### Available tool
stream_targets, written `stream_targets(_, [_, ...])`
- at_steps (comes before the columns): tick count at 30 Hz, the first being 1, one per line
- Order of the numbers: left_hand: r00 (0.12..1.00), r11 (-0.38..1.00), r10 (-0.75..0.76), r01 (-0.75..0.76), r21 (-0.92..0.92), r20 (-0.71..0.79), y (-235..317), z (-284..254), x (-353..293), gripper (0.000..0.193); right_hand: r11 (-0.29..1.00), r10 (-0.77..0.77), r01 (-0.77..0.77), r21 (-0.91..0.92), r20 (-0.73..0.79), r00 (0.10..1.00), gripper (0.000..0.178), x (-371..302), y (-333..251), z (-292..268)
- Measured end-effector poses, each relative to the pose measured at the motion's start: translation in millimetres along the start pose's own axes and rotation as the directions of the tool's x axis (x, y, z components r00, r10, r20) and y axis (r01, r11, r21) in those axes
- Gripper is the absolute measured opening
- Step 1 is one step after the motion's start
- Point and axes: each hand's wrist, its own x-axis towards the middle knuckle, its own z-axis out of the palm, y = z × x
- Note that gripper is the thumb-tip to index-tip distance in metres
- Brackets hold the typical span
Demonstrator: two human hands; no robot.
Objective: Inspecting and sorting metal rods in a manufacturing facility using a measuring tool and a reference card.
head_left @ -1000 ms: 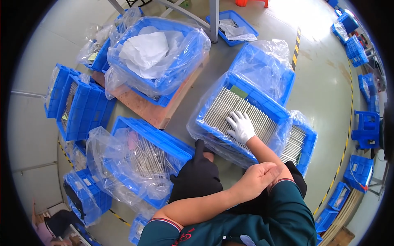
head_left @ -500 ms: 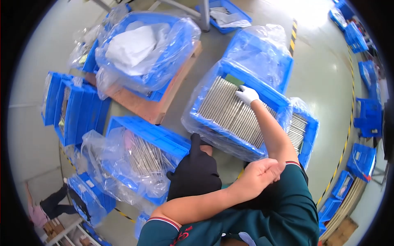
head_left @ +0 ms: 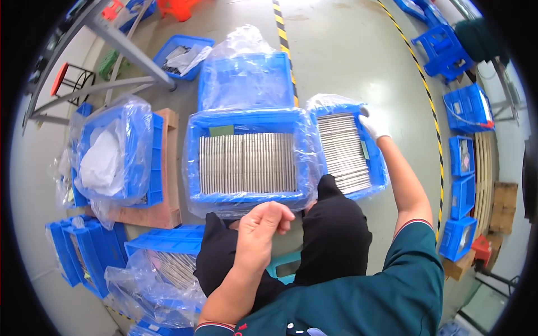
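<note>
My left hand [head_left: 262, 225], bare, is raised above my lap with fingers curled in. Whatever it may hold is hidden. In front of my knees stands a blue crate [head_left: 246, 197] lined with clear plastic. A tight row of thin metal bars [head_left: 246, 163] fills it, a green piece [head_left: 221, 131] at their far left. My right hand [head_left: 374, 124], in a white glove, is closed at the far right rim of a smaller blue crate [head_left: 376, 168]. That crate stands at an angle beside the first and holds a stack of similar metal bars [head_left: 343, 151].
Behind the middle crate is another plastic-covered blue crate [head_left: 246, 84]. At left, a blue tub with white cloth [head_left: 102, 159] stands on a wooden pallet [head_left: 172, 190]. Lower left lies a crate of loose metal bars [head_left: 174, 269]. More blue bins [head_left: 462, 157] line the right side.
The view has turned to the right. My right hand has gone from the bars in the middle crate to the right crate's far rim. My left hand stays raised and curled.
</note>
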Motion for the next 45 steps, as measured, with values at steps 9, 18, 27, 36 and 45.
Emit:
stream_targets(9, [0.991, 0.994, -0.050, 0.061, 0.091, -0.121, -12, 7, 17, 0.033, 0.882, 0.056, 0.093, -0.462, 0.298, 0.953, 0.017, -135, 89, 76])
stream_targets(18, [0.980, 0.976, -0.088, 0.121, 0.180, -0.178, -23, 15, 30, 0.036, 0.865, -0.197, 0.294, -0.406, 0.264, 0.944, 0.012, -138, 105, 133])
stream_targets(27, [0.978, 0.978, -0.085, 0.119, 0.174, -0.189, -24, 15, 36, 0.036, 0.828, -0.323, 0.456, -0.325, 0.389, 0.863, 0.012, -151, 107, 118])
stream_targets(36, [0.978, 0.976, -0.078, 0.114, 0.187, -0.192, -26, 15, 36, 0.035, 0.754, -0.342, 0.507, -0.419, 0.408, 0.846, 0.013, -155, 112, 128])
stream_targets(45, [0.975, 0.977, -0.072, 0.111, 0.181, -0.209, -23, 11, 34, 0.035, 0.769, -0.378, 0.549, -0.326, 0.460, 0.803, 0.012, -158, 116, 126])
